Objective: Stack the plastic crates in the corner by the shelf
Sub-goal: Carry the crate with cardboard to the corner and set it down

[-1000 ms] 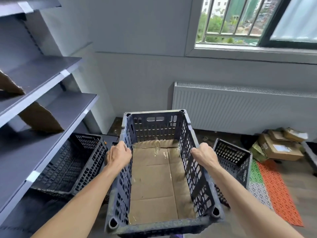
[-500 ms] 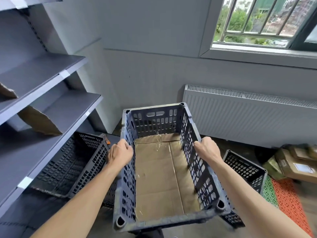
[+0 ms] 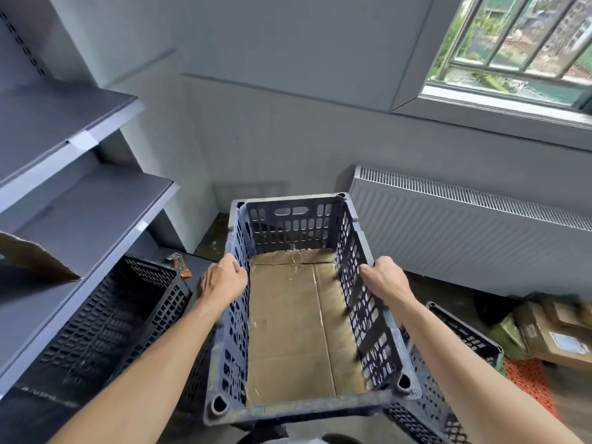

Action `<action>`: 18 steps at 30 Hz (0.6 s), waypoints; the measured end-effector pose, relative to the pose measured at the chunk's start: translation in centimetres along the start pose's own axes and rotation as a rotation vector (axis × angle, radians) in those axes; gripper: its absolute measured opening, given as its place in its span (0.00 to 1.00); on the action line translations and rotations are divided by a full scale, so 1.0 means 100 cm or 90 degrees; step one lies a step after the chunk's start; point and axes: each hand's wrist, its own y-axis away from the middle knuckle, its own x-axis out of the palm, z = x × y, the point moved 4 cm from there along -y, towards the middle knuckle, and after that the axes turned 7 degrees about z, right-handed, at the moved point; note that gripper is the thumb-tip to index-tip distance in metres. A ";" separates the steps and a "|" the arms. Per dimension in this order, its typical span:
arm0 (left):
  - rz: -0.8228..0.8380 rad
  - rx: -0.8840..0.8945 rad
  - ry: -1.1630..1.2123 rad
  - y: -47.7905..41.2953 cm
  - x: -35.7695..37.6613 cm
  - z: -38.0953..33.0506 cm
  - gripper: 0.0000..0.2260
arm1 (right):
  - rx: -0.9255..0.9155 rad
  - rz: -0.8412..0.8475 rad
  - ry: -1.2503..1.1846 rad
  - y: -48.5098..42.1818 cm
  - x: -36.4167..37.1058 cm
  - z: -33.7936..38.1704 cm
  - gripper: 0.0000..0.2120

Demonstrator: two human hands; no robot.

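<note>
I hold a dark grey perforated plastic crate (image 3: 288,225) in the air in front of me, its floor lined with brown cardboard. My left hand (image 3: 222,280) grips its left rim and my right hand (image 3: 382,280) grips its right rim. A second black crate (image 3: 109,322) sits low at the left, partly under the grey shelf (image 3: 80,216). A third crate (image 3: 461,344) stands on the floor at the right, mostly hidden behind the held crate and my right arm. The corner floor (image 3: 214,238) between shelf and wall shows beyond the held crate.
A white radiator (image 3: 464,232) runs along the wall under the window (image 3: 512,49). Cardboard boxes (image 3: 551,334) and an orange mat (image 3: 528,379) lie at the far right. A small orange object (image 3: 181,267) lies by the left crate. A cardboard piece (image 3: 32,257) rests on the shelf.
The view has swung left and closer to the corner. The held crate has moved forward toward the wall, and both hands keep the same grip on its rims.
</note>
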 end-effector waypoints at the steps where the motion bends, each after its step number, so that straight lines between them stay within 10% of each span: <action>1: 0.002 -0.007 0.006 -0.008 -0.002 0.001 0.07 | -0.006 0.003 0.004 -0.008 0.000 0.006 0.09; 18: -0.076 -0.180 0.081 -0.111 -0.008 -0.051 0.06 | -0.144 0.126 0.046 -0.209 -0.020 0.082 0.15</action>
